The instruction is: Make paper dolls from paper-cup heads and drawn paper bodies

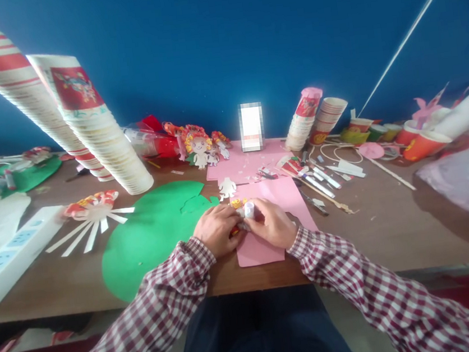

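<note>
My right hand is closed round a small white tube that looks like a glue stick, over the pink paper. Close beside it, my left hand has its fingers bent down and closed on a small red-and-yellow paper cutout, mostly hidden under the fingers. The fingertips of both hands nearly meet. Just beyond them lie yellow paper bits and a white figure-shaped cutout. A large green paper sheet with a torn edge lies left of my left hand.
Tall paper cup stacks lean at the left, with shorter cup stacks at the back right. Decorated paper figures stand by the blue wall. Markers and scraps lie to the right. A power strip sits left, near a fringed cup piece.
</note>
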Tool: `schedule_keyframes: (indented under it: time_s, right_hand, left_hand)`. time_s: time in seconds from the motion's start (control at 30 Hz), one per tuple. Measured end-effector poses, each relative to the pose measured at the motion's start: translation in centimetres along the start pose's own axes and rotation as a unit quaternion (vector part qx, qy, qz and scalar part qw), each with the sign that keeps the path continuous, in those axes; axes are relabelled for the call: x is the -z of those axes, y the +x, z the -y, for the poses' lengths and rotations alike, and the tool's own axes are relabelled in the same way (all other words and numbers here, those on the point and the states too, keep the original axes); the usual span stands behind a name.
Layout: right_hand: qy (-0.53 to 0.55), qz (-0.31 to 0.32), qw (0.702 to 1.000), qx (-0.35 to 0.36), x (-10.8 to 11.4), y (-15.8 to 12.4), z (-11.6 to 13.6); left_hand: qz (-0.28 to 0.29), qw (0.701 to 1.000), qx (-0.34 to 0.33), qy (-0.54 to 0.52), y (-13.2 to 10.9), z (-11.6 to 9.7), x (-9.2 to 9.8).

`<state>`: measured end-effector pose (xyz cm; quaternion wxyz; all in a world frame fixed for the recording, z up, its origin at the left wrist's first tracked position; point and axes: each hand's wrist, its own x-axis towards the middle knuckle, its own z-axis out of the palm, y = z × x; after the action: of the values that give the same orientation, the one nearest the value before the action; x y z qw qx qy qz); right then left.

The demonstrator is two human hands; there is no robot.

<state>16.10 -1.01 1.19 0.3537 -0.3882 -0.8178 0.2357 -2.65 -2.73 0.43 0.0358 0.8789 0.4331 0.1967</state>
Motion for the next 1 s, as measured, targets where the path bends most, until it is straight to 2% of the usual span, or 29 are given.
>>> schedule_keyframes:
  time_s: [0.07,0.17,0.27,0.33,0.4,0.47,0.53,0.63,0.73,0.83,1.0]
  right_hand:
    - [0.106,-0.029,0.993,-0.044,0.3,0.2,-0.2]
    - [0.256,-0.107,0.956,-0.101,1.4,0.6,-0.7]
    - [0.302,-0.139,0.937,-0.108,3.6,0.3,-1.2]
    - [0.251,-0.152,0.95,-0.103,5.7,-0.6,-1.6]
    - [0.121,-0.173,0.972,-0.103,8.1,-2.0,-2.4]
    - [0.02,-0.179,0.978,-0.11,10.5,-3.7,-3.7]
    - [-0.096,-0.196,0.964,-0.154,12.6,-5.5,-5.4]
    - [-0.154,-0.229,0.94,-0.201,14.8,-7.8,-7.8]
    - [-0.199,-0.237,0.921,-0.235,15.9,-9.3,-9.5]
    - [-0.233,-0.223,0.911,-0.257,16.1,-10.0,-10.4]
    - [-0.267,-0.193,0.904,-0.272,15.7,-10.2,-10.8]
  left_hand:
    - [-0.001,1.0,0.0,-0.007,0.0,0.0,0.1]
    - [-0.005,1.0,-0.004,-0.002,0.0,-0.1,0.4]
    - [-0.016,1.0,-0.012,0.008,0.1,-0.3,0.6]
    - [-0.026,0.999,-0.019,0.013,0.1,-0.3,0.5]
    - [-0.037,0.999,-0.022,0.018,0.1,-0.3,0.4]
    - [-0.047,0.998,-0.017,0.025,0.1,-0.3,0.3]
    - [-0.054,0.998,-0.006,0.036,0.3,-0.6,0.4]
    - [-0.061,0.997,0.003,0.055,0.8,-1.3,0.7]
    - [-0.062,0.996,-0.005,0.064,1.6,-2.1,1.0]
    - [-0.068,0.996,0.001,0.06,2.5,-2.8,1.3]
    - [-0.125,0.989,0.071,0.015,3.0,-2.9,2.7]
